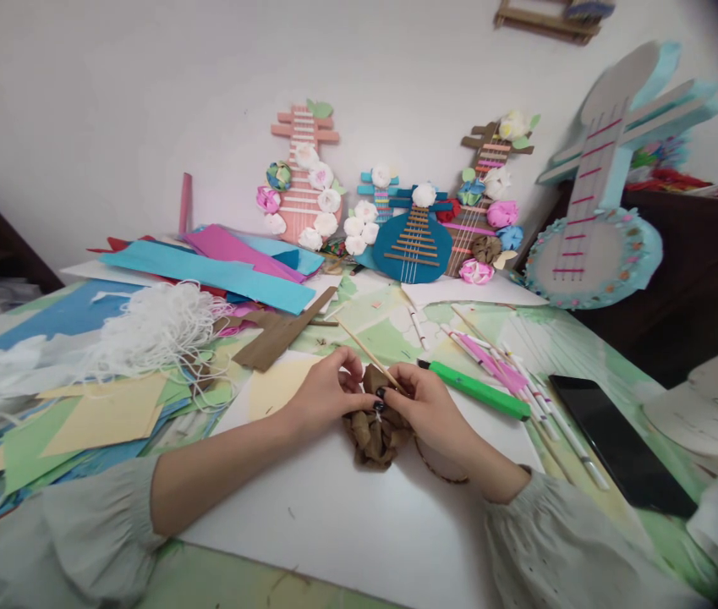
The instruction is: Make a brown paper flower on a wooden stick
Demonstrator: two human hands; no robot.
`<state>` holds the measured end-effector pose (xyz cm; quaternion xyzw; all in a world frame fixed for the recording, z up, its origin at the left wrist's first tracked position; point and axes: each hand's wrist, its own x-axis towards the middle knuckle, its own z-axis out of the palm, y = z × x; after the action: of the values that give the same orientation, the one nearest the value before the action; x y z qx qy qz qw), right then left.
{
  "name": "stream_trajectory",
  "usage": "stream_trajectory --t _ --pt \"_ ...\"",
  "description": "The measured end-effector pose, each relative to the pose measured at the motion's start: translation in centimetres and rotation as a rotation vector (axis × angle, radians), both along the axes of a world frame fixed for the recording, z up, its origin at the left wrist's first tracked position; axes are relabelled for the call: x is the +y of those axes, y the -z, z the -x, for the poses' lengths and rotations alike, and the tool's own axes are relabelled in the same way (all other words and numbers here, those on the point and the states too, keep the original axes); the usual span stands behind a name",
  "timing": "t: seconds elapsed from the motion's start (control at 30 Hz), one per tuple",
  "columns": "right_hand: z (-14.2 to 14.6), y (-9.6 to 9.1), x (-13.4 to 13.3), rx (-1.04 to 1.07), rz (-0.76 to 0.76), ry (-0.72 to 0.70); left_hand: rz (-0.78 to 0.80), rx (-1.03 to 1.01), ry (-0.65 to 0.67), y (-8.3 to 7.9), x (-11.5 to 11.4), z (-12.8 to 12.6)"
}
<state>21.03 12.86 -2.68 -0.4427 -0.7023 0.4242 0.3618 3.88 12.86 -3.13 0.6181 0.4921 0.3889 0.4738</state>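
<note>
My left hand (326, 391) and my right hand (430, 408) meet over a white sheet (359, 516) in the middle of the table. Both are closed on a crumpled brown paper bundle (376, 436) that lies between them. A thin wooden stick (368, 353) runs up and to the left from my right fingers, which pinch it against the top of the bundle. My left fingers curl round the bundle's upper left side.
A green utility knife (479, 391) and several pink and white paper sticks (523, 381) lie right of my hands, then a black phone (618, 440). White string (156, 330), coloured paper sheets (219, 271) and brown card (282, 334) lie left. Paper lute models (413, 241) lean on the wall.
</note>
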Motion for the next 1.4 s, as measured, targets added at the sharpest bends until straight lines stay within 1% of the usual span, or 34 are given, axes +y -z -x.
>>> stream_trajectory --t 0.1,0.17,0.53,0.7,0.87,0.97,1.07,1.13,1.23,1.33,1.4 --pt "-0.1 0.2 0.0 0.013 0.021 -0.009 -0.009 -0.036 0.073 0.5 0.3 0.1" --pt "-0.1 0.4 0.1 0.030 0.033 -0.024 0.010 -0.065 0.099 0.7 0.4 0.1" --pt "-0.2 0.4 0.1 0.019 0.022 -0.043 0.026 -0.120 0.159 0.1 0.0 -0.1" --pt "0.0 0.3 -0.1 -0.053 -0.038 -0.003 0.026 -0.148 0.119 0.2 0.0 -0.1" --pt "0.1 -0.1 -0.4 -0.130 -0.107 0.015 0.028 -0.205 0.118 0.4 0.0 -0.1" --pt "0.2 -0.3 -0.6 -0.139 -0.086 0.019 0.029 -0.222 0.074 0.3 -0.2 -0.1" --pt "0.5 -0.6 -0.9 -0.156 -0.062 0.025 0.069 -0.321 0.042 -0.1 -0.3 -0.2" --pt "0.5 -0.9 -1.0 -0.187 -0.100 0.013 0.083 -0.378 0.038 -0.3 -0.3 -0.2" --pt "-0.2 -1.6 -0.5 -0.290 -0.253 0.001 0.066 -0.344 0.041 -0.4 -0.1 -0.1" --pt "-1.7 -2.2 0.7 -0.419 -0.451 0.003 0.106 -0.305 0.052 -0.3 0.1 0.1" --pt "-3.0 -2.5 1.6 -0.489 -0.491 0.002 0.150 -0.314 0.056 -0.3 0.2 0.2"
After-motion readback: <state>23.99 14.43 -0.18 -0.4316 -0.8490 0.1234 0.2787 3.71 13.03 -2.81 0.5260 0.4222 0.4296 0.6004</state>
